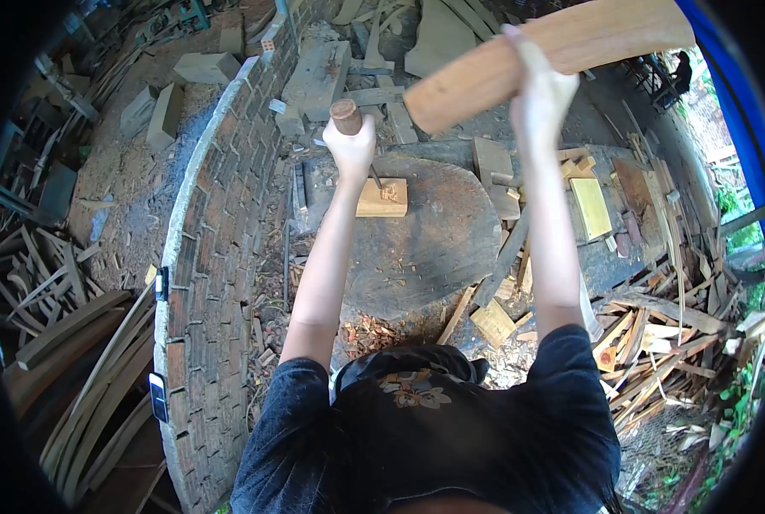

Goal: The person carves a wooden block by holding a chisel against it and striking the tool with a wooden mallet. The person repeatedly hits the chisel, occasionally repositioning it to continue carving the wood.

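My left hand (351,151) is wrapped round the wooden handle of a chisel (345,117), held upright. The chisel's thin blade reaches down to a small wooden block (382,204), where wood chips lie around a cut in its top. This block rests on a broad round chopping stump (434,248). High on the right, my right hand (543,90) grips a long, thick wooden mallet (562,60), raised well above the stump and apart from the chisel. Its grip is partly hidden by my fingers.
A low brick wall (220,248) runs along the left, with a phone (158,397) on its top. Scrap wood (648,343) is heaped at the right, near a yellow board (590,208). Curved planks (100,403) lie beyond the wall. Large wooden blocks (318,77) stand behind.
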{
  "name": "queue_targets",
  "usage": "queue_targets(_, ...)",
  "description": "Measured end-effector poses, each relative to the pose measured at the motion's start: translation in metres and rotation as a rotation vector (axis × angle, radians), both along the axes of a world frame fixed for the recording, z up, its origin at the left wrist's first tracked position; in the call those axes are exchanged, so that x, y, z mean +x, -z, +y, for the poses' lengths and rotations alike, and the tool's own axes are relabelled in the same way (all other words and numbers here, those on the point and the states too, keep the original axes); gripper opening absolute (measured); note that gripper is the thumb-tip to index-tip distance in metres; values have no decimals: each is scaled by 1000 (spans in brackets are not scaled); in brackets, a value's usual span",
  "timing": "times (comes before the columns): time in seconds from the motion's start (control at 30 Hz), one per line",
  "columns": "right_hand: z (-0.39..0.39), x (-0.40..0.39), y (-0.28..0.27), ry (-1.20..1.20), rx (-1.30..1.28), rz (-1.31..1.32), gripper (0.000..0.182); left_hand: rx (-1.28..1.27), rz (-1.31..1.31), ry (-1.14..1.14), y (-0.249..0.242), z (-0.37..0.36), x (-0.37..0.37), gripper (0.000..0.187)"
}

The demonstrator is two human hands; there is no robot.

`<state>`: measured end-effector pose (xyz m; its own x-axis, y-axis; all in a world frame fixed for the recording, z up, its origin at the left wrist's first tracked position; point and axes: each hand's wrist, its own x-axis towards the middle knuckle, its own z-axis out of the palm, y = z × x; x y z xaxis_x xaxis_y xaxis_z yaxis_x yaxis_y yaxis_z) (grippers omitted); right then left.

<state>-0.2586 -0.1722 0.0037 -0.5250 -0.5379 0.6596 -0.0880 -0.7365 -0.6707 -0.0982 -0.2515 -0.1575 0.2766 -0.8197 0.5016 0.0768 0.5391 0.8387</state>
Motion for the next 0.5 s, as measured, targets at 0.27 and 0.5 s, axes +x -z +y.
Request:
queue_targets(0.27,-15,-5,13,940,101,1075,45,-31,28,28,-9,-2,7,8)
queue_targets(0.5,78,18,89,304,376,-146,38,-117,64,61,-11,4,7,12)
